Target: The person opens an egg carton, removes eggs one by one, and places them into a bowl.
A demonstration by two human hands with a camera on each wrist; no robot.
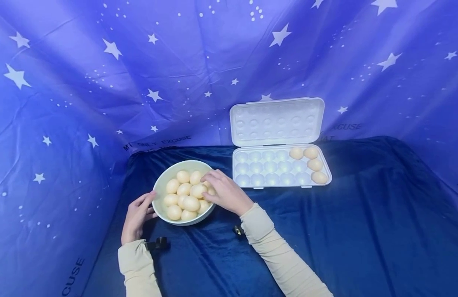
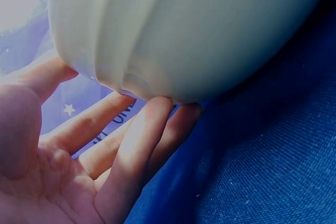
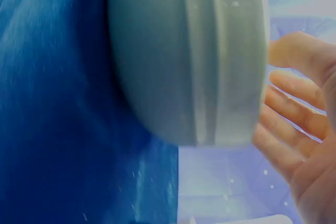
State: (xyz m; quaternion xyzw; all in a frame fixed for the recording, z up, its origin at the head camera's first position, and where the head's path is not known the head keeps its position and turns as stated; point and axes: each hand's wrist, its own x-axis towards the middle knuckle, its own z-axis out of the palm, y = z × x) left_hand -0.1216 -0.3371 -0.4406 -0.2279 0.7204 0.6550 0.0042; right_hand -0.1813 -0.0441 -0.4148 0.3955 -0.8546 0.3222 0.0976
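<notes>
A pale round bowl (image 1: 160, 206) heaped with cream-coloured eggs (image 1: 183, 189) sits on the dark blue cloth. On its left side my left hand (image 1: 135, 214) holds it, thumb at the rim and the other fingertips lower on the outer wall (image 2: 210, 35). Over the right rim reaches my right hand (image 1: 226, 192), its thumb and fingers among the eggs, around one near that edge. In the right wrist view the bowl (image 3: 157, 51) hides the fingertips, and I cannot tell whether they grip that egg.
Right of the bowl stands a white egg box (image 1: 264, 186) with its lid (image 1: 277, 115) raised. Several eggs (image 1: 315, 165) fill cups at its right end; the other cups hold none. A blue star-printed curtain (image 1: 199, 74) hangs behind and to the left.
</notes>
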